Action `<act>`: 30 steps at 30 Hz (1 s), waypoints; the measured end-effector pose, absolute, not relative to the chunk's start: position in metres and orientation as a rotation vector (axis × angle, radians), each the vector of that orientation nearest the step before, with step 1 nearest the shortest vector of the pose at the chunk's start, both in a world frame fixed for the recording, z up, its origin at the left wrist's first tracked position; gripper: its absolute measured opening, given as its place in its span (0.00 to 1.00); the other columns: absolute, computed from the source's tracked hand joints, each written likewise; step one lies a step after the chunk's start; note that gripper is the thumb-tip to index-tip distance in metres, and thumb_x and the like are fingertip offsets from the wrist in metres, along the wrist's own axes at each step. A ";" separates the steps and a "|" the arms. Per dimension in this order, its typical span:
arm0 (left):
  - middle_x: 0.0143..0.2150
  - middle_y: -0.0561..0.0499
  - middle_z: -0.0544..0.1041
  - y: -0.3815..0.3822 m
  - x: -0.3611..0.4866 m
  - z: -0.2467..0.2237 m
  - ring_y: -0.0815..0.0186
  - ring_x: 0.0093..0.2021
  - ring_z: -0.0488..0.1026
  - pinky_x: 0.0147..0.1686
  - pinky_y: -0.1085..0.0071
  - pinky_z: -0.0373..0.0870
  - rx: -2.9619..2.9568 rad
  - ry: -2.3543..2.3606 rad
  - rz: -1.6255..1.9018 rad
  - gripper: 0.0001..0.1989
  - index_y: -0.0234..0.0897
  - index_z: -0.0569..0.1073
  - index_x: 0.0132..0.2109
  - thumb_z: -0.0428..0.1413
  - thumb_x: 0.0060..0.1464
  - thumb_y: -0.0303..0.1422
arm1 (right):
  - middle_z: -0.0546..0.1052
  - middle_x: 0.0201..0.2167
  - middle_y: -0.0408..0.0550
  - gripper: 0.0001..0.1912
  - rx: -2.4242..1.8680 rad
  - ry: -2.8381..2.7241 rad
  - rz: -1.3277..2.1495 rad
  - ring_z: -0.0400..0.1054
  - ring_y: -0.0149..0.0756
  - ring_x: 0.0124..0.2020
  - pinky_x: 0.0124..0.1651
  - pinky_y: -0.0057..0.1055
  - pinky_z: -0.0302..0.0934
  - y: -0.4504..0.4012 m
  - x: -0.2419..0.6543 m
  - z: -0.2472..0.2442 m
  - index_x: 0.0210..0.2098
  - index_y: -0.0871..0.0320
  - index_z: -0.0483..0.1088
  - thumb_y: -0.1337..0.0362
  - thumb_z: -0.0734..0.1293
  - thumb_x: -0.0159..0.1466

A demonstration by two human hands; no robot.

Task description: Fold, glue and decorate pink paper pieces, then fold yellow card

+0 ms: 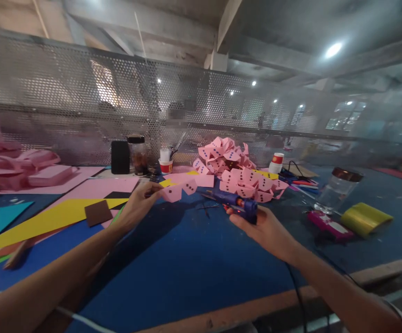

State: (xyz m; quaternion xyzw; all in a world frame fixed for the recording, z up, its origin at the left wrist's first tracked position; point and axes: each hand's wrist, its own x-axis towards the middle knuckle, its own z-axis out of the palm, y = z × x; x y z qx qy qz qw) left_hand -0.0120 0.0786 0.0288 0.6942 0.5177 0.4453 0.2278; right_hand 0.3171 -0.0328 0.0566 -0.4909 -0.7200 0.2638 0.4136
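My left hand [141, 201] pinches the left end of a folded pink paper strip [172, 193] with dark dots, held above the blue table. My right hand [261, 230] is wrapped round a blue glue gun [237, 203], whose nozzle points left toward the strip without touching its dotted faces. Thin dark sticks [206, 208] lie on the table between my hands. Just behind the gun is a heap of dotted pink paper pieces [225, 157]. Flat pink paper [201, 179] lies behind the held strip.
Coloured sheets [55, 217] and pink stacks [51, 175] cover the left. A lidded jar [139, 159], black box [120, 157] and paper cup [165, 165] stand behind. At right are another jar [338, 190], a yellow roll [365, 219] and pens [305, 185]. A cord [296, 291] trails below my right arm.
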 end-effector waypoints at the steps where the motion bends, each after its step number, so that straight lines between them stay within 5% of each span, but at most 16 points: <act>1: 0.41 0.47 0.79 0.074 -0.013 0.032 0.58 0.42 0.76 0.41 0.67 0.70 1.887 1.421 1.235 0.18 0.38 0.75 0.43 0.55 0.54 0.47 | 0.80 0.40 0.46 0.13 -1.160 -1.840 0.689 0.74 0.39 0.43 0.48 0.33 0.68 -0.029 0.307 0.059 0.42 0.56 0.75 0.54 0.68 0.64; 7: 0.35 0.51 0.78 0.045 -0.024 0.042 0.61 0.34 0.74 0.31 0.71 0.67 1.721 1.359 1.226 0.18 0.38 0.74 0.43 0.56 0.55 0.47 | 0.77 0.40 0.47 0.10 -0.873 -2.045 0.713 0.72 0.37 0.41 0.45 0.32 0.68 -0.006 0.259 0.061 0.41 0.56 0.72 0.56 0.67 0.66; 12: 0.35 0.51 0.77 0.037 -0.026 0.042 0.61 0.36 0.73 0.34 0.69 0.68 1.718 1.357 1.245 0.15 0.39 0.74 0.41 0.56 0.55 0.45 | 0.72 0.35 0.45 0.07 -0.806 -2.149 0.594 0.67 0.33 0.35 0.39 0.28 0.63 0.006 0.242 0.042 0.37 0.57 0.68 0.59 0.66 0.67; 30: 0.34 0.51 0.78 0.033 -0.018 0.035 0.61 0.35 0.74 0.33 0.68 0.68 1.770 1.378 1.195 0.15 0.39 0.74 0.41 0.56 0.56 0.46 | 0.73 0.37 0.45 0.04 -0.919 -2.232 0.452 0.68 0.35 0.36 0.39 0.29 0.60 0.011 0.251 0.016 0.39 0.55 0.66 0.67 0.66 0.65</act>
